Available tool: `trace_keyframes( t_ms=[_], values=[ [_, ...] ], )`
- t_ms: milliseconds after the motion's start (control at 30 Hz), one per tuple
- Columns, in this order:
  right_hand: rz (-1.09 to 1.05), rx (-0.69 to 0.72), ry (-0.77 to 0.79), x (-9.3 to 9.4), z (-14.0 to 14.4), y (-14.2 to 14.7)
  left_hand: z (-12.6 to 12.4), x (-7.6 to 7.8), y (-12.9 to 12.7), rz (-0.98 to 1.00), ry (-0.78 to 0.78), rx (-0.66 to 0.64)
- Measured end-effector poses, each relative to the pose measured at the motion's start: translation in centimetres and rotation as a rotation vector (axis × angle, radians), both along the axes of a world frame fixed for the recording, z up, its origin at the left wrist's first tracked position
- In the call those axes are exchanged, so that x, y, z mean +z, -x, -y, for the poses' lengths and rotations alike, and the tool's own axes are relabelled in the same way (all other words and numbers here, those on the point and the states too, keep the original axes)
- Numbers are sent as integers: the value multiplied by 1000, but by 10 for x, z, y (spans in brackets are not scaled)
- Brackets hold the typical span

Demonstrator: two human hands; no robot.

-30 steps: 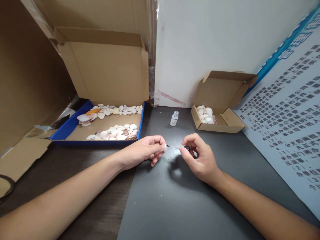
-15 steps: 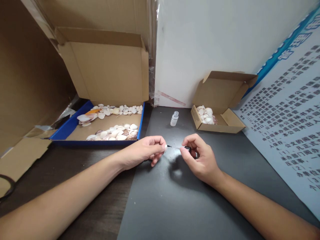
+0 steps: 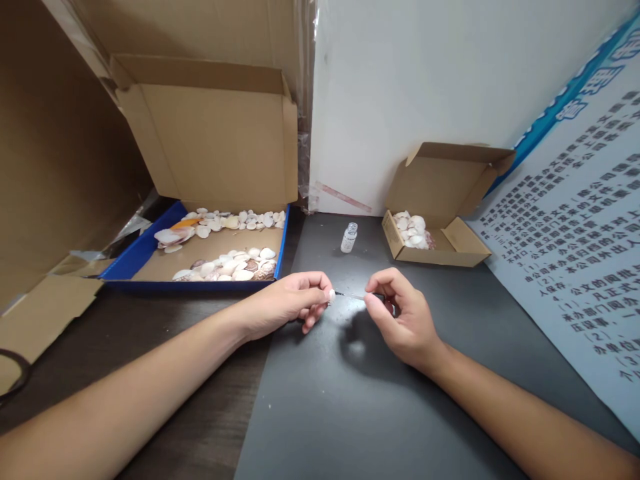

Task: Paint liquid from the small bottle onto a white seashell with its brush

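Observation:
Between the thumb and fingers of my left hand point(image 3: 303, 300) is a small white shell point(image 3: 331, 296), mostly covered by the fingertips. My right hand point(image 3: 397, 310) pinches the black cap of a thin brush point(image 3: 353, 296). The brush points left, and its dark tip is at the shell; whether it touches I cannot tell. Beyond both hands, a small clear glass bottle point(image 3: 349, 239) with printed lettering stands upright and uncapped on the dark grey mat point(image 3: 310, 413).
On the left, a blue-edged cardboard box point(image 3: 200, 285) lies with its lid up, holding rows of shells point(image 3: 240, 263). At back right sits a smaller open cardboard box point(image 3: 435, 257) with white shells point(image 3: 413, 230). A white panel point(image 3: 400, 87) and a printed board point(image 3: 590, 220) stand behind and right.
My right hand has shifted slightly to the right with the brush, turning a little so less of the black cap shows. My left hand stays in place with the shell.

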State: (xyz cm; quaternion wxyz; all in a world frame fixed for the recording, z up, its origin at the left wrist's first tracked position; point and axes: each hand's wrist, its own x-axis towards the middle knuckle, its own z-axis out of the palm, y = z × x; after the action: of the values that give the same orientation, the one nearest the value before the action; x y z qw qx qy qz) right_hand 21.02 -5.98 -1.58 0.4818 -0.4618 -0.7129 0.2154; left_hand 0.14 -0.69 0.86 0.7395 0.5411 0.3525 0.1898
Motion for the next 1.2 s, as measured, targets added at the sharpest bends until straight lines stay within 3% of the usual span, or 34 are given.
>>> trace_keyframes(
  t_ms=[367,667,1200],
  values=[
    [-49,90,-20,0,-2,-2,0,-1,0,-5,-2,0],
    [-23,39,10,-3,-1,-1,0,-1,0,-7,-8,-3],
    [-68,89,4,0,0,-1,-2,-5,2,-2,-3,-19]
  ],
)
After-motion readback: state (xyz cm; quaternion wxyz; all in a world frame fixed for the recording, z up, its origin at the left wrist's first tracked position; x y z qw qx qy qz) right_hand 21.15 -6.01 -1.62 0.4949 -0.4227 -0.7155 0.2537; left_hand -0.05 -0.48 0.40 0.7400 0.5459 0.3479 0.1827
